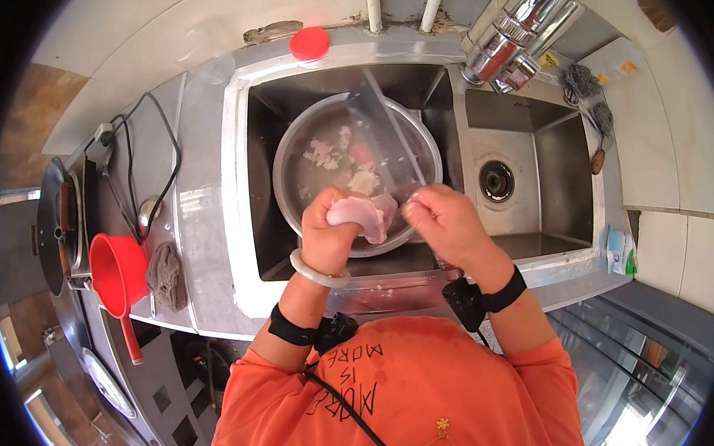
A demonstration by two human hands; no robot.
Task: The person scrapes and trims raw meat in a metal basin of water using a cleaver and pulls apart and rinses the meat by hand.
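Note:
A pale pink piece of raw meat is gripped in my left hand, above the near side of a round metal basin. My right hand is just right of the meat, its fingers curled together; whatever they may hold is too small to make out. The metal basin stands in the left sink bowl and holds cloudy water. Several pale and pink scraps lie in that water. A stream of water seems to cross the basin from above.
The right sink bowl has a drain, with a chrome faucet behind it. A red lid lies behind the sink. Left are a red dipper, a grey cloth, a black cable and a pan.

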